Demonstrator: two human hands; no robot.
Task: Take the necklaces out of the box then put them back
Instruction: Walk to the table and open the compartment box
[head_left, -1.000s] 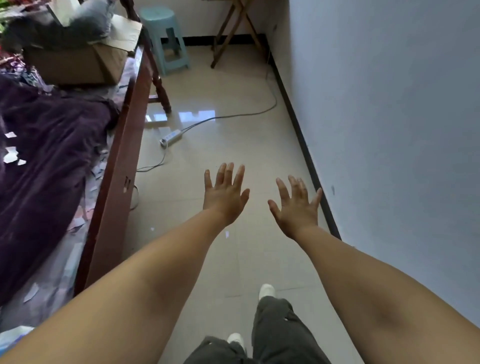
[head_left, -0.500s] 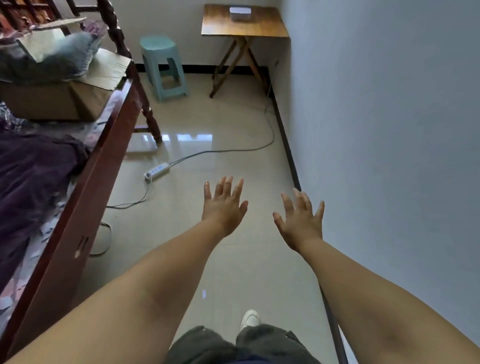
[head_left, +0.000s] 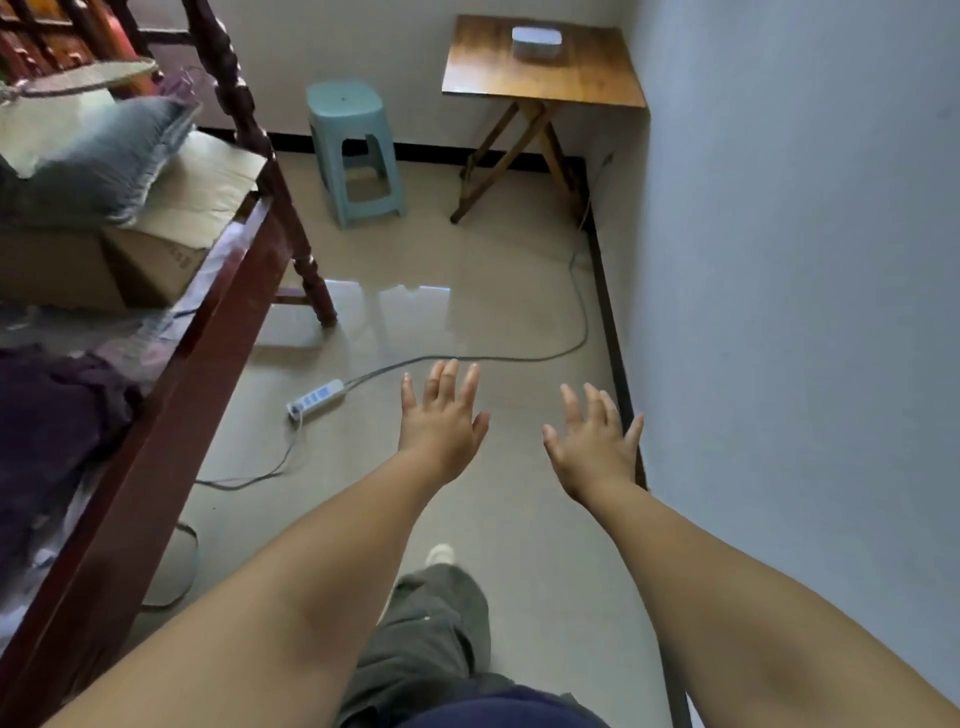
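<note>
both hands are spread open and hold nothing: the left hand (head_left: 441, 423) and the right hand (head_left: 592, 447) reach forward over the floor (head_left: 493, 312). since a second ago the view has lifted, and the folding table (head_left: 540, 73) in the far corner has come into sight, with the pale box (head_left: 536, 42) on top, well apart from the hands. its lid looks shut and no necklaces show. the task seems barely begun; walking past the stool (head_left: 356, 150) to the table looks like the step in hand.
</note>
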